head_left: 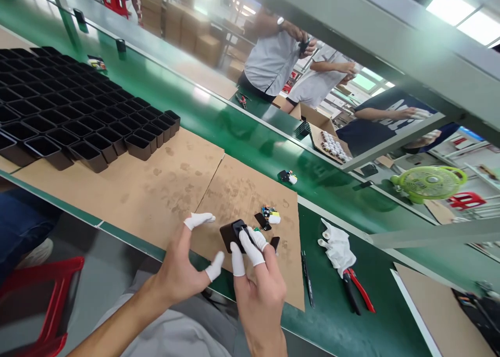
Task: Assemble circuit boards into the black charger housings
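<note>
My right hand (255, 284) wears white finger cots and pinches a small black plastic housing (231, 233) over the brown cardboard sheet (234, 190). My left hand (183, 266) hovers just left of it, fingers spread, holding nothing, with cots on the thumb and forefinger. Behind the housing lie a small circuit board with coloured parts (269, 214) and two black pieces (262, 221).
Rows of empty black housings (78, 117) fill the left of the bench. A white glove (338, 245), red-handled pliers (357, 289) and a thin black tool (307, 279) lie on the green belt at right. Other people work across the line. A green fan (427, 182) stands far right.
</note>
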A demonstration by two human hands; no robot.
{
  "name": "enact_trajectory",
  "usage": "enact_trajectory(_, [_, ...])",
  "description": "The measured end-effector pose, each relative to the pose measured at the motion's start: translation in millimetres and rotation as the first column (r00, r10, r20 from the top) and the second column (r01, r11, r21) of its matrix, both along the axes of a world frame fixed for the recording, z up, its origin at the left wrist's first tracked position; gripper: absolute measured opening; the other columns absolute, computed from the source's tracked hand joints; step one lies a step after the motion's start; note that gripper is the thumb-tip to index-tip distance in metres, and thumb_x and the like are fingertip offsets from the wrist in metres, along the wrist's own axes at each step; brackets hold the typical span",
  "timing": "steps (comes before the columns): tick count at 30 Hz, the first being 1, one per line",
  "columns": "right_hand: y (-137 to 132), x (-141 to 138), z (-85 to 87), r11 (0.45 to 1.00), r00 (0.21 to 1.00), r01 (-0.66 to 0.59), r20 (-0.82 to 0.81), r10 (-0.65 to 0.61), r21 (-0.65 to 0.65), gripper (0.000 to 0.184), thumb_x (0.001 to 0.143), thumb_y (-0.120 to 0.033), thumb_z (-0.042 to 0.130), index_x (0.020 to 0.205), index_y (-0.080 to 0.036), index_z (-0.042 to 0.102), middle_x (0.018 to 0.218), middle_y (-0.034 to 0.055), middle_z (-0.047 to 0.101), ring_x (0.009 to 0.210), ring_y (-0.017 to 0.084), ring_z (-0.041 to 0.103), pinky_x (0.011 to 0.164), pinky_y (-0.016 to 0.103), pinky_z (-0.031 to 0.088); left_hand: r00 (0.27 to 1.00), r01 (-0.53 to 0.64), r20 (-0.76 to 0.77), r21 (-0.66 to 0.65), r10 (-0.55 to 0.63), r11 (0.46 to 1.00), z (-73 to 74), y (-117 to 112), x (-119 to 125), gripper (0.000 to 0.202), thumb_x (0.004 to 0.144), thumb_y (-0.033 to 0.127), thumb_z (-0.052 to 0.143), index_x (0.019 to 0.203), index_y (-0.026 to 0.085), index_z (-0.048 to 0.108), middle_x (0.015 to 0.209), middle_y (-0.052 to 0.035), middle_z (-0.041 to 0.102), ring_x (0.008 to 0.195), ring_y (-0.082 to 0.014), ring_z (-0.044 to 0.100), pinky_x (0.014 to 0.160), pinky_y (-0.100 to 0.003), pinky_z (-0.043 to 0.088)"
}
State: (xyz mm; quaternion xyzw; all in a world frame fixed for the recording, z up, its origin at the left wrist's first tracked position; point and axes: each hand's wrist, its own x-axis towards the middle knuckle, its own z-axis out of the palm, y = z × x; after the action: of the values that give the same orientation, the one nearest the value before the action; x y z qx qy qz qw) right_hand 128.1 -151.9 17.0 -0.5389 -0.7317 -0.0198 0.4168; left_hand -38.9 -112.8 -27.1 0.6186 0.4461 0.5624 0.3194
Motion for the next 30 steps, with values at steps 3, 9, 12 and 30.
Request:
enact_trajectory(3, [1.9,-6.0,-11.9,0.999,1.000,0.013,-0.022,-0.014,-0.041,0.047,0.112,-0.008,0.067,0.156,-0.026,0.072,0.134,0.0151,0.078,0.127,0.028,0.081,0.104,0.037,0.071,0.980,-0.117,0.163,0.011,0.114,0.993,-9.8,-2.4,-2.1,0.041,0.103,0.017,0.068,0.142,0.026,0.061,0.131,-0.0093,0.076,0.127,-0.0249,0.074,0.120,-0.044,0.057])
enact_trajectory(9, [6.0,-12.0,-22.6,0.995,0.996,0.054,-0.070,-0.060,-0.079,0.038,0.113,-0.012,0.066,0.147,-0.026,0.077,0.125,0.0131,0.078,0.117,0.026,0.083,0.095,0.037,0.073,0.980,-0.137,0.132,-0.077,0.147,0.988,-15.7,-2.1,0.2,0.032,0.108,0.021,0.069,0.140,0.026,0.065,0.124,-0.0079,0.078,0.116,-0.0232,0.078,0.106,-0.037,0.063])
enact_trajectory(12, [7.5,-12.8,-17.2,0.994,0.991,0.075,-0.106,-0.083,-0.073,0.031,0.114,-0.015,0.066,0.139,-0.026,0.081,0.129,0.0141,0.076,0.123,0.027,0.081,0.099,0.039,0.072,0.990,-0.106,0.087,-0.071,0.112,0.992,-8.8,1.2,-2.0,0.026,0.109,0.024,0.068,0.135,0.026,0.068,0.123,-0.0071,0.080,0.115,-0.0234,0.079,0.105,-0.037,0.065])
enact_trajectory(30, [-4.3,-30.8,-9.5,0.987,0.982,0.156,-0.096,-0.160,-0.047,0.052,0.108,-0.008,0.073,0.157,-0.026,0.068,0.133,0.0123,0.082,0.122,0.026,0.084,0.103,0.037,0.073,0.995,0.104,0.016,-0.184,-0.103,0.977,0.2,4.1,-14.9,0.037,0.116,0.032,0.059,0.151,0.024,0.069,0.147,-0.0136,0.080,0.137,-0.0292,0.078,0.116,-0.045,0.065])
